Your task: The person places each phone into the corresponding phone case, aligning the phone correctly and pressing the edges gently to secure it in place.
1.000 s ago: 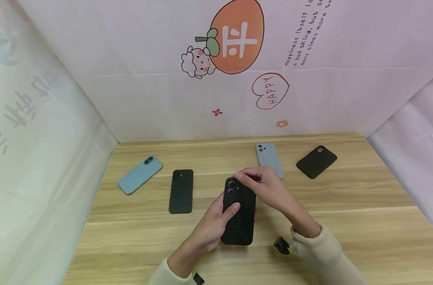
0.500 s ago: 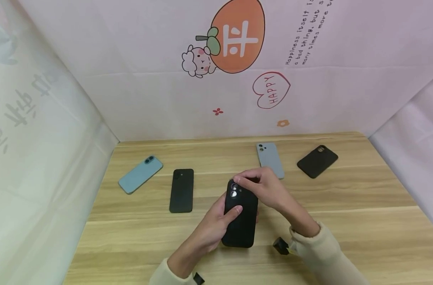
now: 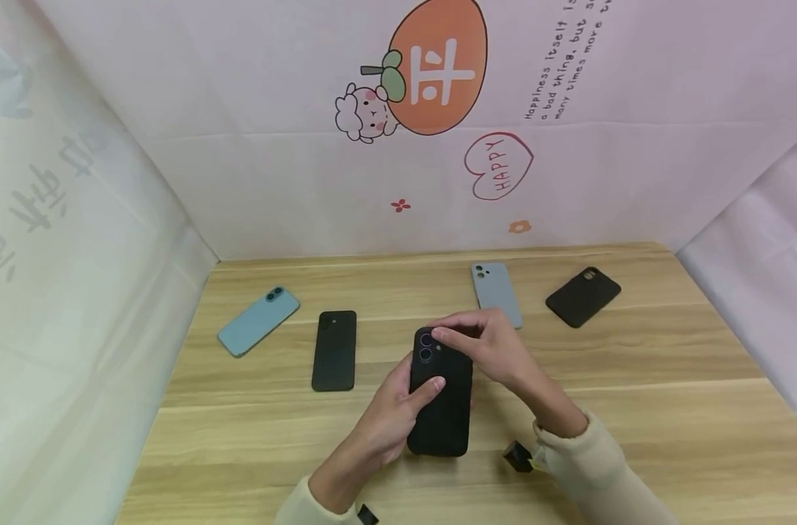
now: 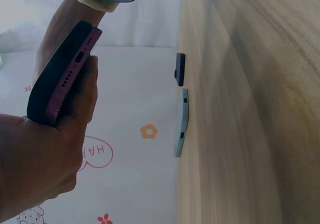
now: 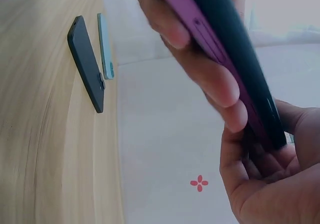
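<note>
In the head view, your left hand grips the cased phone above the surface, your right hand pinching its top corner. A blue phone and black phone lie left, a grey case and black case right. In the left wrist view, the cased phone tilts, purple bottom edge showing. In the right wrist view, left fingers line its purple side.

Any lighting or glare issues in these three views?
Head: fairly even light, no strong glare on the held phone. Left wrist: dim left hand, soft shadows across the table, cloth washed out upper left. Right wrist: cloth washed out upper right, small glint on the held phone.
</note>
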`<action>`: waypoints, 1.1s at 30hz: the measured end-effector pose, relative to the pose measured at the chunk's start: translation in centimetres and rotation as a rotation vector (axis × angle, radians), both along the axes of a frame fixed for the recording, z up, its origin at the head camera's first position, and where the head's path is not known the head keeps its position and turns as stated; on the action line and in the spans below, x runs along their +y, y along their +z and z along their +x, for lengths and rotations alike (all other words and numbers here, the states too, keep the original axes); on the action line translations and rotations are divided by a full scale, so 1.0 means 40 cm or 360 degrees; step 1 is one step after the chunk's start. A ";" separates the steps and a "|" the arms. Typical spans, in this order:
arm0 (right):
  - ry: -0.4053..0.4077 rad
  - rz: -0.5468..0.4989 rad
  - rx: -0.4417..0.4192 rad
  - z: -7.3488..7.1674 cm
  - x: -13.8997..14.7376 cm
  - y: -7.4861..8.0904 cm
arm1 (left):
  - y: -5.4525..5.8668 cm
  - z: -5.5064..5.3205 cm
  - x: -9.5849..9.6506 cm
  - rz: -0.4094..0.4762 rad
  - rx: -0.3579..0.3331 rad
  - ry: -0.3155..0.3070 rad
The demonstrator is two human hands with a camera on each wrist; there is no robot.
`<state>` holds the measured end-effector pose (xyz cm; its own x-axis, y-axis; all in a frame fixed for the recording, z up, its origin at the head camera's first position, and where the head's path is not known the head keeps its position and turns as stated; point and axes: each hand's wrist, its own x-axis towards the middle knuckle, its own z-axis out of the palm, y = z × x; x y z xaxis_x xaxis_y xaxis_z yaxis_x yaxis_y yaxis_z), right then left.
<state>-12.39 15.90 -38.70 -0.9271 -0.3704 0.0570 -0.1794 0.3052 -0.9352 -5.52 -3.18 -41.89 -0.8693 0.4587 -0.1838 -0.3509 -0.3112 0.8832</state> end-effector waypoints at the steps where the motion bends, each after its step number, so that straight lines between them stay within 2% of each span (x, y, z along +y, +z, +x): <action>1: -0.0019 0.0006 -0.0005 0.000 0.004 -0.002 | 0.001 -0.001 -0.002 -0.0016 -0.0003 0.0027; 6: -0.0110 0.0033 -0.0076 0.004 0.018 -0.003 | 0.006 -0.004 -0.009 -0.0052 -0.0011 0.0093; 15: -0.0124 -0.0100 -0.0213 0.003 0.029 0.002 | 0.010 -0.006 -0.016 -0.0054 0.0008 0.0115; 26: -0.0119 -0.0128 -0.0218 0.007 0.029 0.001 | 0.010 -0.007 -0.018 -0.0038 0.0001 0.0094; 33: -0.0115 -0.0126 -0.0170 0.007 0.027 -0.003 | 0.012 -0.007 -0.018 -0.0013 -0.0015 0.0094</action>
